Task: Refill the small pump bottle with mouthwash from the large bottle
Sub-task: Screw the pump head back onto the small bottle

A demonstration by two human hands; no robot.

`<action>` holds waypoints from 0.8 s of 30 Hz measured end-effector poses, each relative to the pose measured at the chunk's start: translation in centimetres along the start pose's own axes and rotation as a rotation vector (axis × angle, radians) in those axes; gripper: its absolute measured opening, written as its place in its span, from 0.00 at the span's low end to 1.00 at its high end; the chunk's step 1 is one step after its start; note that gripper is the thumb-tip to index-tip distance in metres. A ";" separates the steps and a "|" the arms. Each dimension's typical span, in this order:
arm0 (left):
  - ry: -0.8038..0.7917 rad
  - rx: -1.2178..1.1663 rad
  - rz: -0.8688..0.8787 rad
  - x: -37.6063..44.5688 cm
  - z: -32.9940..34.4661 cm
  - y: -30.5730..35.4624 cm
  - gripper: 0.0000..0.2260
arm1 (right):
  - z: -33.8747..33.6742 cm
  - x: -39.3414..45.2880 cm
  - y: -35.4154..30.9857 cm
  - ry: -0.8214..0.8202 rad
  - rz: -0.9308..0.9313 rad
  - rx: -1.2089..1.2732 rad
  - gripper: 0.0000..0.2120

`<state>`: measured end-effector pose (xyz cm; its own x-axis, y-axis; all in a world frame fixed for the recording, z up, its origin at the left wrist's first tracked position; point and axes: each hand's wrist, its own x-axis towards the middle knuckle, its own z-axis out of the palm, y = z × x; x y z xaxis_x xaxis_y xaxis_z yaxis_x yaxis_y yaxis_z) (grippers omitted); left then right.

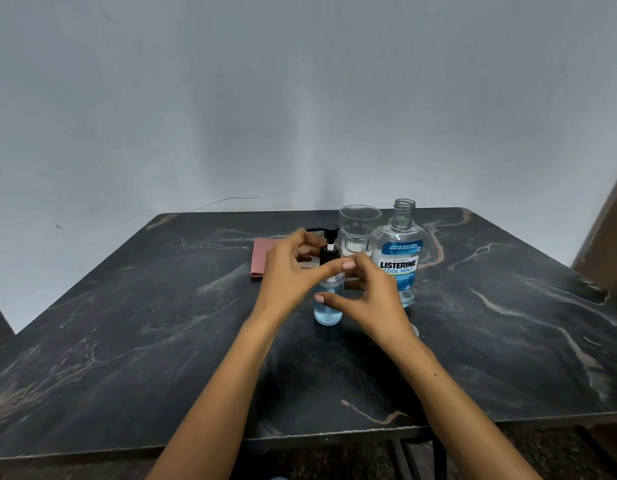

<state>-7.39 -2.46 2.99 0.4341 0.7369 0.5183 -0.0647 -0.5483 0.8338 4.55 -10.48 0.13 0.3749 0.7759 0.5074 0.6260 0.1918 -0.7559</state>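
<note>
The small clear pump bottle [328,311] stands upright mid-table, partly filled with blue liquid, and its black pump head [329,251] sits on top. My left hand [288,273] curls round the pump's collar, thumb stretched across the neck. My right hand [371,301] curves round the bottle, thumb lying across the front of its body and fingers beside the neck. The large Listerine bottle [398,265] stands just right of it, uncapped, with blue mouthwash low in it.
An empty drinking glass [359,230] stands behind the pump bottle. A folded pink cloth [260,258] lies to the left. A small pale cap-like thing [415,330] peeks out behind my right wrist. The dark marble table [161,341] ends close to me; a wall stands behind it.
</note>
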 end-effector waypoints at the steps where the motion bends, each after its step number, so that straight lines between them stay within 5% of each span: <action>1: 0.030 0.049 0.020 -0.1 0.2 0.0 0.17 | 0.0 0.0 0.0 0.002 -0.007 -0.012 0.21; 13: -0.201 -0.097 -0.019 0.3 -0.8 0.0 0.15 | -0.1 0.2 0.1 -0.029 0.091 0.178 0.24; 20: 0.083 0.005 0.020 -0.3 0.5 0.1 0.17 | 0.2 -0.1 -0.1 0.002 0.013 -0.005 0.22; 24: 0.084 -0.045 -0.006 0.1 0.3 -0.2 0.15 | 0.2 -0.1 0.0 0.002 0.017 -0.010 0.23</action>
<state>-7.11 -2.43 2.84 0.3579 0.7717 0.5257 -0.1038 -0.5266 0.8437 4.38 -10.45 0.05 0.3865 0.7779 0.4955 0.6264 0.1728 -0.7601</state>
